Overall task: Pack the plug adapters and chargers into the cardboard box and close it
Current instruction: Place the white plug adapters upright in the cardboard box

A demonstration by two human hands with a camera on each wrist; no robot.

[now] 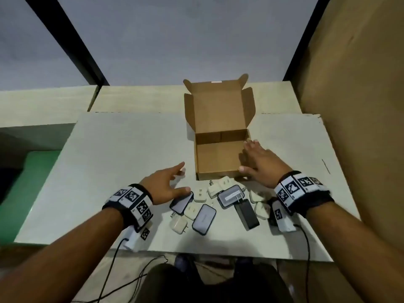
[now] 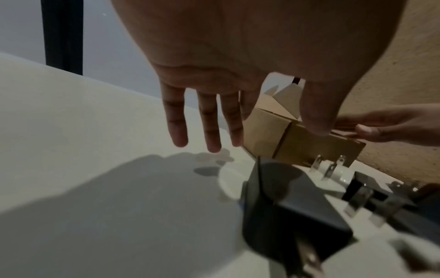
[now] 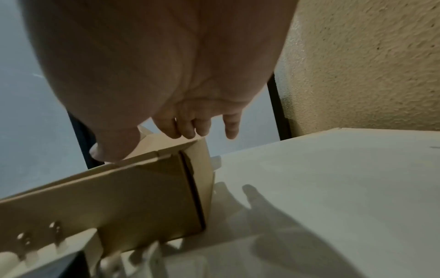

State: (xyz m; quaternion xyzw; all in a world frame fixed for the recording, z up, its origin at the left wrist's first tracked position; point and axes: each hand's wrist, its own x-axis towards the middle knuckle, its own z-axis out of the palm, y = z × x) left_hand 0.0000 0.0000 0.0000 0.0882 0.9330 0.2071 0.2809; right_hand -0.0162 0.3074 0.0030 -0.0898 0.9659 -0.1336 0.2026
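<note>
We hover our left hand, fingers spread, over the pale tabletop; our right hand, fingers loosely apart, is over the open brown cardboard box's near right corner.

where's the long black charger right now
In the head view the long black charger lies flat on the table, in the pile's right half, just below a grey charger.

Near right corner of the cardboard box covered by the right hand, white adapters partly hidden beneath that wrist's band, print on the grey charger too small to read, left wrist view's closest dark charger blurred
</note>
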